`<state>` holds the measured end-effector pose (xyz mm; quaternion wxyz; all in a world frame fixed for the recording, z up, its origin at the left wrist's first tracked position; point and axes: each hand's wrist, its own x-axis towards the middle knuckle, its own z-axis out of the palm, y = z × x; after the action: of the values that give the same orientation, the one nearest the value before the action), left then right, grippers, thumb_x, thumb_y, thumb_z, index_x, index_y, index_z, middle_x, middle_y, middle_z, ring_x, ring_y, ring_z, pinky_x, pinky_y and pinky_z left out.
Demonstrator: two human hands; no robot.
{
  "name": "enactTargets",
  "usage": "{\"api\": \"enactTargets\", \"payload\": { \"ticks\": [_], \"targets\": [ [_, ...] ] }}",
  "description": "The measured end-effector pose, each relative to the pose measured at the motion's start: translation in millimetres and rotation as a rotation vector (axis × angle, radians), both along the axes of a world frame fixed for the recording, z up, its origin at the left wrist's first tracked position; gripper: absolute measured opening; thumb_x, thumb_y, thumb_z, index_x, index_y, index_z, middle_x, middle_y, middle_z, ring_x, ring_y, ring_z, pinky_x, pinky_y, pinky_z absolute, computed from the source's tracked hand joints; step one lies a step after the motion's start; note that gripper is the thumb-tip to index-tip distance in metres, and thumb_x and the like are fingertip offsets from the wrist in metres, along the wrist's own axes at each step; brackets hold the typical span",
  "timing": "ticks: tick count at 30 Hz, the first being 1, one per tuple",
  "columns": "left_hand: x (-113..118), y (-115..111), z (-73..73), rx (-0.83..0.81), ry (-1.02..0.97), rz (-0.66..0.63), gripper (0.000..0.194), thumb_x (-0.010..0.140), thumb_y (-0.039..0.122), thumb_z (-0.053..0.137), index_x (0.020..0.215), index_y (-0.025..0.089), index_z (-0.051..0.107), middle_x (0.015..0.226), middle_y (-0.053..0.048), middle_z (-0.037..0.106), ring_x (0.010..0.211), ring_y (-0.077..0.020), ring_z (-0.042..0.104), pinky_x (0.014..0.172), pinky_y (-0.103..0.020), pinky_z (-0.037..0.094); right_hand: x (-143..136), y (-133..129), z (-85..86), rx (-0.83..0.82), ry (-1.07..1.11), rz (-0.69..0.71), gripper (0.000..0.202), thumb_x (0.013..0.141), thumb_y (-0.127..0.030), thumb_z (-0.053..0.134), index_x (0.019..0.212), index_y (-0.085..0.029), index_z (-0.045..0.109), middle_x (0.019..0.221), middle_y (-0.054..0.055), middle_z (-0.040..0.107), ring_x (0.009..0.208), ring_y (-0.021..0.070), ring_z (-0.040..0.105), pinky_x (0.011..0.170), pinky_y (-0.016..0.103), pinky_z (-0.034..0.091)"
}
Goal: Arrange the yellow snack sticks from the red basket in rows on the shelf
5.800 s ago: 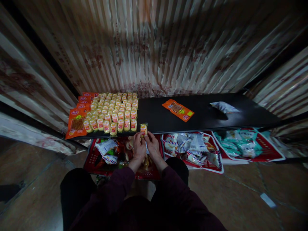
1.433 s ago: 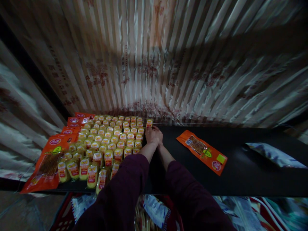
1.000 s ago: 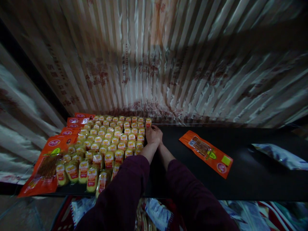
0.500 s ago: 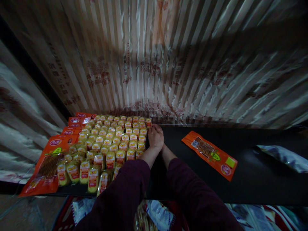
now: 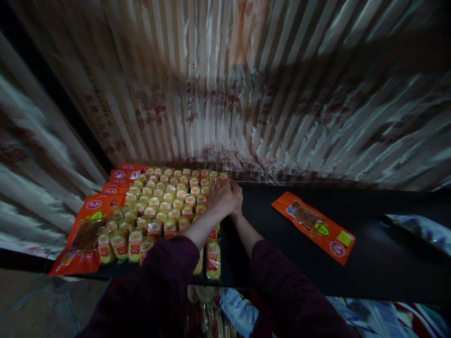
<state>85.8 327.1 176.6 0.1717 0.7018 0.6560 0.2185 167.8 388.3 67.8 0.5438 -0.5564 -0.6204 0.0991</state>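
Note:
Rows of small wrapped yellow snack packs (image 5: 154,202) with red and white labels stand upright, close together, on the left of a black shelf. My left hand (image 5: 221,197) lies over the packs at the right back, fingers stretched forward and touching their tops. Right beside it, my right hand (image 5: 238,197) rests at the right edge of the rows; its fingers are mostly hidden behind the left hand. Both forearms, in dark purple sleeves, reach over the shelf. A single yellow pack (image 5: 213,260) stands at the front right of the rows.
Orange snack bags (image 5: 82,230) overlap along the left end. Another orange bag (image 5: 313,227) lies flat on the black shelf (image 5: 260,202) to the right, with a silvery bag (image 5: 423,230) beyond. Striped plastic sheeting (image 5: 197,94) hangs behind. Below the front edge are blue-white packets (image 5: 239,310).
My left hand has moved left from the rows' right side onto the tops of the packs. The view has shifted slightly, and the front right pack now shows past my left arm.

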Motion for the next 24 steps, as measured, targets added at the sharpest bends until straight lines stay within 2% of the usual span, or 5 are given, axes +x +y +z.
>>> {"api": "enactTargets", "payload": {
  "ticks": [5,10,13,17,24],
  "targets": [
    [-49,-5,10.3,-0.101,0.185,0.035,0.057,0.089,0.034,0.033,0.144,0.016,0.036,0.155,-0.011,0.026,0.145,-0.0289,0.012,0.116,-0.050,0.010,-22,-20,20.2,-0.086,0.172,0.137,0.051,0.092,-0.051,0.031,0.114,-0.018,0.064,0.124,0.009,0.063,0.120,0.0215,0.054,0.107,0.041,0.038],
    [-89,1,-8.7,-0.086,0.234,0.109,0.061,0.092,0.040,0.026,0.147,0.015,0.029,0.157,-0.013,0.016,0.145,-0.0314,0.008,0.115,-0.056,0.010,-29,-28,27.1,-0.146,0.165,0.182,0.058,0.090,-0.057,0.030,0.120,-0.018,0.061,0.132,0.009,0.058,0.127,0.0219,0.049,0.113,0.040,0.031],
    [-108,6,-21.4,-0.059,0.261,0.140,0.063,0.092,0.043,0.023,0.148,0.013,0.026,0.156,-0.014,0.019,0.145,-0.0307,0.008,0.115,-0.054,0.010,-30,-28,25.2,-0.197,0.197,0.191,0.058,0.090,-0.057,0.033,0.124,-0.019,0.059,0.133,0.008,0.057,0.127,0.0229,0.048,0.112,0.041,0.031],
    [-122,10,-30.4,-0.058,0.305,0.147,0.062,0.093,0.042,0.019,0.148,0.015,0.028,0.156,-0.011,0.021,0.145,-0.0292,0.009,0.116,-0.053,0.010,-34,-26,21.9,-0.247,0.250,0.209,0.059,0.088,-0.059,0.036,0.127,-0.019,0.057,0.135,0.008,0.056,0.128,0.0233,0.047,0.113,0.041,0.030],
    [-123,10,-29.6,-0.056,0.424,0.082,0.059,0.093,0.041,0.020,0.144,0.015,0.037,0.154,-0.012,0.027,0.145,-0.0308,0.009,0.116,-0.053,0.007,-45,-23,15.4,-0.282,0.310,0.145,0.070,0.088,-0.063,0.028,0.130,-0.013,0.053,0.138,0.013,0.051,0.131,0.0235,0.043,0.114,0.041,0.026]
  ]
}}
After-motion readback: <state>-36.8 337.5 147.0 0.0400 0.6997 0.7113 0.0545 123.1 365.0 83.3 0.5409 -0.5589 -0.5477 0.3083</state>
